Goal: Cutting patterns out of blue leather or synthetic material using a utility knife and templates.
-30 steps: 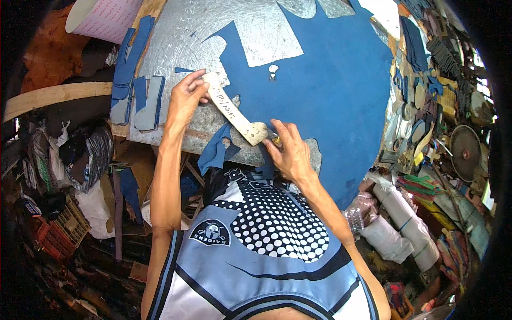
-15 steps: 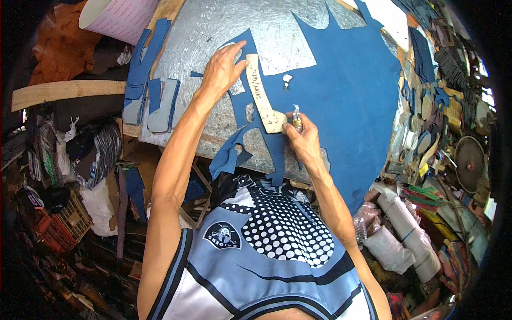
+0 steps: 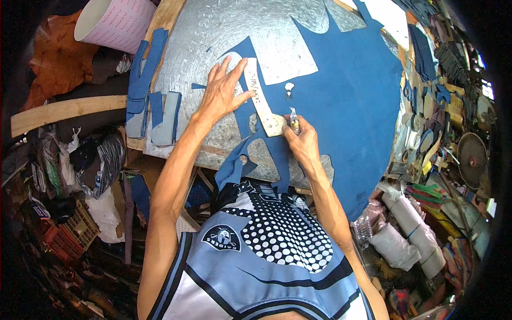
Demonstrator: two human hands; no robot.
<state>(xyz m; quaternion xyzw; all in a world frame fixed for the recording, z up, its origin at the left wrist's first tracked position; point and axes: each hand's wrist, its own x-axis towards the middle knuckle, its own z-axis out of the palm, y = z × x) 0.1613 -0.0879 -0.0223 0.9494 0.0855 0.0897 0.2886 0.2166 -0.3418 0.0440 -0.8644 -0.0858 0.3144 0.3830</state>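
Observation:
A pale bent template (image 3: pixel 261 102) with handwriting on it lies on a blue sheet of leather-like material (image 3: pixel 346 96). My left hand (image 3: pixel 220 95) rests at the template's far left side, fingers spread, with the thumb and fingertips touching its edge. At the template's wide near end, my right hand (image 3: pixel 303 136) is closed around a small cutting knife (image 3: pixel 294 121) with a brass-coloured collar. The knife's blade points up and away from me, and my right thumb is close to the template's edge. Cut-outs in the sheet show the scratched metal tabletop (image 3: pixel 194 37) below.
Cut blue strips (image 3: pixel 151 58) and grey-backed pieces (image 3: pixel 166 118) lie at the table's left edge. A loose blue scrap (image 3: pixel 233 162) hangs by the near edge. A white roll (image 3: pixel 114 24) stands at the far left. Wrapped bundles (image 3: pixel 397 245) and a fan (image 3: pixel 472 160) are at right.
My left hand has slid nearer along the template, its fingers spreading and its thumb now lower on the edge. My right hand keeps the knife by the near end. The view has shifted slightly.

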